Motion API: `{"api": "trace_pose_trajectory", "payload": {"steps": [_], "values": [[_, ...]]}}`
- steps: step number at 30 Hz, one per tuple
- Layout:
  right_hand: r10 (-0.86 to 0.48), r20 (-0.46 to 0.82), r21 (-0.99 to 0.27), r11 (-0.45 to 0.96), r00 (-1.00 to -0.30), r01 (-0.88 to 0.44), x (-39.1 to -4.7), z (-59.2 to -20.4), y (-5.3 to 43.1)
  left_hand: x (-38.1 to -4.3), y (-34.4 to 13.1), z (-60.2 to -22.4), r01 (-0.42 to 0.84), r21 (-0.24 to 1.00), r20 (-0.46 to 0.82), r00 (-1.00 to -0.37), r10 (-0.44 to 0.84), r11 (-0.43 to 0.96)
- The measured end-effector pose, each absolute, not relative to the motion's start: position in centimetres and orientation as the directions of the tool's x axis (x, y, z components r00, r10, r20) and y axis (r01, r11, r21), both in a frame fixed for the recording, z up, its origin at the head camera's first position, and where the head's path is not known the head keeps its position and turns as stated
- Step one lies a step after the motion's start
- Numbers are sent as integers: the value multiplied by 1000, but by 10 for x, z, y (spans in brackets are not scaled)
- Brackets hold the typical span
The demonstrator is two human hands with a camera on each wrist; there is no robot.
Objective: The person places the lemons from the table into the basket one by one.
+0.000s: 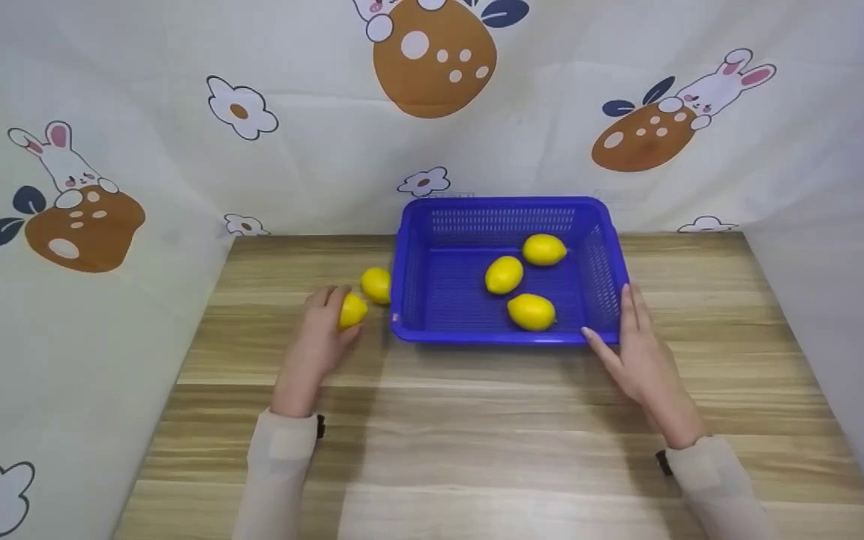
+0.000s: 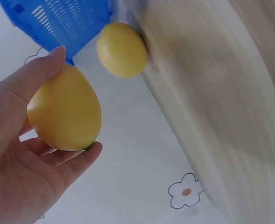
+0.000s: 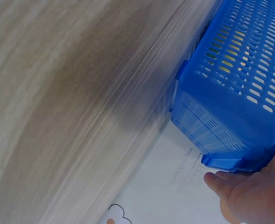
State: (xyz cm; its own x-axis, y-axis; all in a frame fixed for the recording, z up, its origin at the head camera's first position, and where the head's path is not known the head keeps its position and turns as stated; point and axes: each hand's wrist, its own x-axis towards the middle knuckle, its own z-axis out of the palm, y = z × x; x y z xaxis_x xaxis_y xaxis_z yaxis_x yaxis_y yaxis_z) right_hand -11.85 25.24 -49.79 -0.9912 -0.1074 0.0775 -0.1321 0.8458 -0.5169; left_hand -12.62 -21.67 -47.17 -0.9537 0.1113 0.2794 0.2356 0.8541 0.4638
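Observation:
My left hand (image 1: pixel 322 330) grips a yellow lemon (image 2: pixel 67 109) between thumb and fingers, left of the blue plastic basket (image 1: pixel 492 337). A second lemon (image 1: pixel 376 286) lies on the table against the basket's left side. Inside the basket are three more: one lemon (image 1: pixel 544 250) toward the back, another lemon (image 1: pixel 504 275) in the middle and a third lemon (image 1: pixel 532 312) near the front wall. At the basket's front right corner rests my right hand (image 1: pixel 646 360), fingers straight along the right side and thumb at the front rim.
The basket stands on a wood-grain table (image 1: pixel 477 442), close to its back edge. A pale cloth (image 1: pixel 312 180) printed with rabbits and flowers rises behind the table and on both sides.

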Motion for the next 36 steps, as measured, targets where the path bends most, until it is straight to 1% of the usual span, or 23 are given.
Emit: {"api": "trace_pose_trajectory", "payload": {"steps": [6, 17, 25, 36], "values": [[-104, 76, -517, 846, -992, -129, -118, -498, 252, -122, -210, -462, 288, 449, 326, -934, 146, 846], [-106, 68, -525, 842, -992, -126, -117, -498, 252, -122, -202, -448, 292, 449, 287, -942, 173, 844], [-106, 79, -529, 839, -991, -132, -118, -498, 252, -123, -195, -438, 318, 457, 308, -933, 187, 831], [-109, 68, -524, 842, -992, -128, -118, -498, 253, -130, -179, -424, 310, 552, 201, -950, 237, 774]]}}
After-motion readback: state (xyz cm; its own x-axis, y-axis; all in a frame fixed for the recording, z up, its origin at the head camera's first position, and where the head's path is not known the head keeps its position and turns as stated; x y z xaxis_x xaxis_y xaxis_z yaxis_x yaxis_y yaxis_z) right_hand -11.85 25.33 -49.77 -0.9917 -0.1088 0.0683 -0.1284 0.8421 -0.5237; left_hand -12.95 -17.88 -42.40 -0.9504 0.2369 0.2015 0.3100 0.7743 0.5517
